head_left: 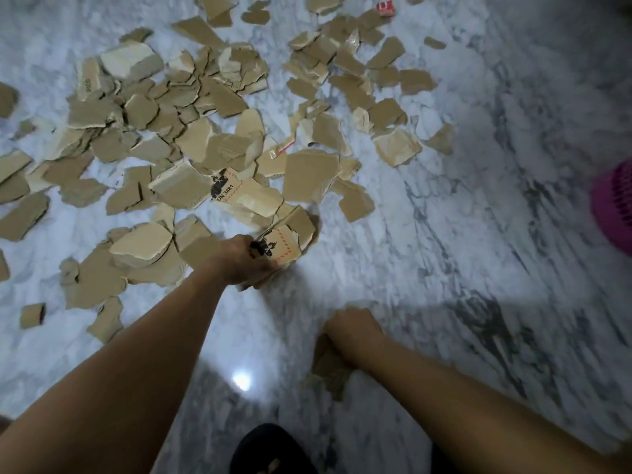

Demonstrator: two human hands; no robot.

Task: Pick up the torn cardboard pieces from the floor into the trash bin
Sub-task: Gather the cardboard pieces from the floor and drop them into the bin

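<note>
left hand (239,260): clenched round a printed cardboard piece (289,246) at the heap's near edge | right hand (354,331): curled round a bundle of scraps (328,367) (blurred) | torn cardboard pieces (191,107): scattered over the marble floor (478,234) | pink bin (615,210): cut off by the right edge, well apart from the heap
</note>
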